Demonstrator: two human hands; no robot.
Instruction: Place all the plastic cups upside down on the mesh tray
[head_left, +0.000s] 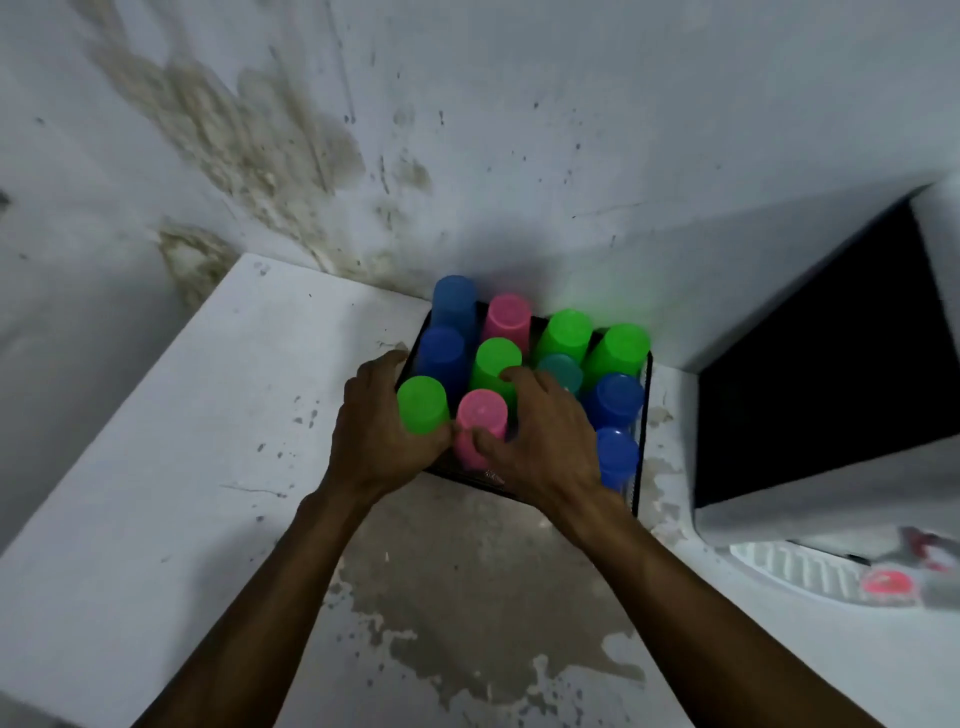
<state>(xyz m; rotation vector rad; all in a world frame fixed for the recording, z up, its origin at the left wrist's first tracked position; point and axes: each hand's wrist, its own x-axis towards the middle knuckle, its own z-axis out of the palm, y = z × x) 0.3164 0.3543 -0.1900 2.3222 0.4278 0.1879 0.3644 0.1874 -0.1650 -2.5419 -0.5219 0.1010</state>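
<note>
- Both forearms reach in from the near edge of the picture and meet over the near side of the mesh tray (643, 441).
- Left hand (379, 436) curls around the near-left green cup (422, 405); its fingers are wrapped on the cup's far side and the thumb presses toward the pink cup (480, 426) next to it, so the grasp is closed on the green one.
- Right hand (545, 441) lies spread over the tray's near middle, thumb against the pink cup and fingertips resting on the middle green cup (496, 364); whether it truly grips either one cannot be told.
- All cups in view stand bottom-up in the black tray: two blue at the far-left corner, a pink and two green along the far edge, a teal cup (561, 371) mid-tray, and two blue down the right side.
- Tray sits on the white bench (182, 441), pushed against the stained wall (467, 156) at the bench's far edge.
- Judging by this, the task is at its closing step: the last near-row cups are being seated and squared up.
- Next move would call for easing both hands off without tipping the tightly packed neighbours, and checking that no cup remains outside.
- Off the right edge lies a white slotted rack (800, 571) with something red on it, too blurred to identify.
</note>
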